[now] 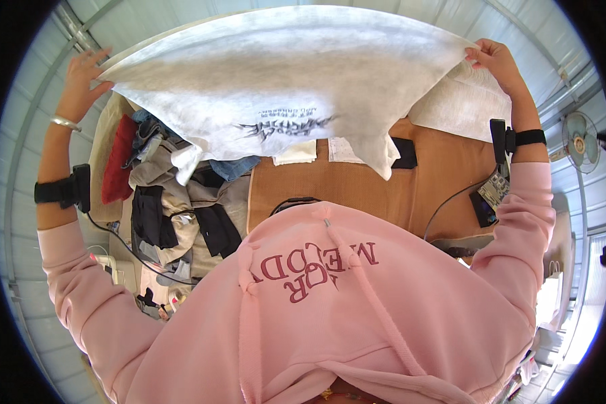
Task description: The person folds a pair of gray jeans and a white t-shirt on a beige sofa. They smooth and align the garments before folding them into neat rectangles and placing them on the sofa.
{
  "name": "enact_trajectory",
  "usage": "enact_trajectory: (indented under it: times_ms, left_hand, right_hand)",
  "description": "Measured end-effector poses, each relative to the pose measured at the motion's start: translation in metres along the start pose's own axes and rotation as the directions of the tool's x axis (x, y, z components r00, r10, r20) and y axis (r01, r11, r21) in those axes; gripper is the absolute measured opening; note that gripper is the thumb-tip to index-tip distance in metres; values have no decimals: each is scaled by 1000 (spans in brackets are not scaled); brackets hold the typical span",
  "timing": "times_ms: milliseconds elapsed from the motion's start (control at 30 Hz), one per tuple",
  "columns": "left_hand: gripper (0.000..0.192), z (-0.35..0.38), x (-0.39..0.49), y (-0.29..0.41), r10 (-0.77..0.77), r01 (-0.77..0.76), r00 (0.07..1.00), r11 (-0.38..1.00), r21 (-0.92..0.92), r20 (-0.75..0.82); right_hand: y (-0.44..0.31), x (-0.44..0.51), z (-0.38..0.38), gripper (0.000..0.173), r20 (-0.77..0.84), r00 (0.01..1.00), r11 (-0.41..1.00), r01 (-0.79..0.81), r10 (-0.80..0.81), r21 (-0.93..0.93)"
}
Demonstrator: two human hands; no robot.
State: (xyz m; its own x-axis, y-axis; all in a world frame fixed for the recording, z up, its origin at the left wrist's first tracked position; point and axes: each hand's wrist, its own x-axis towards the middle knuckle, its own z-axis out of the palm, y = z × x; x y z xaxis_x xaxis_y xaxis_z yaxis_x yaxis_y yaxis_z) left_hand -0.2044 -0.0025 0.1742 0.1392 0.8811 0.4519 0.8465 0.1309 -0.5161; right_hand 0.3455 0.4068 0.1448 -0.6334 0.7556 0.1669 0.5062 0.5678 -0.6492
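A pale grey-white garment [283,65], probably a T-shirt, is spread wide in front of me with dark lettering printed on its lower part. My left hand [87,76] has one upper corner between thumb and fingers, the fingers fanned out. At the opposite corner, my right hand [491,56] pinches the cloth between thumb and bent fingers. The lower edge hangs loose in uneven points over a brown padded table [293,189]. Part of the table and the things on it are hidden behind the cloth.
Rumpled clothes [182,177] lie heaped at the left, beside a red cushion-like cloth item [118,159]. Folded white cloth [295,153] and a black folded piece [404,153] rest on the table. A dark box [482,207] sits at right, near a standing fan [579,144]. Cables run from both wrist straps.
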Motion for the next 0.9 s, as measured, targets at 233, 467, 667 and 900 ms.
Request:
enact_trajectory:
  times_ms: [233, 467, 667, 900]
  left_hand:
    - [23, 5, -38, -36, -467, 647, 762, 542, -536, 448]
    - [38, -8, -27, -20, -557, 502, 795, 377, -779, 242]
    - [44, -13, -18, -17, -487, 560, 805, 437, -704, 338]
    - [24, -27, 35, 17, -361, 401, 851, -21, -916, 381]
  right_hand:
    - [7, 15, -12, 16, -141, 965, 862, 260, -220, 435]
    - [2, 27, -26, 26, -260, 945, 796, 310, -198, 520]
    - [15, 47, -23, 25, -343, 939, 842, 202, -22, 500]
    - [-35, 76, 12, 24, -435, 898, 752, 238, 71, 615]
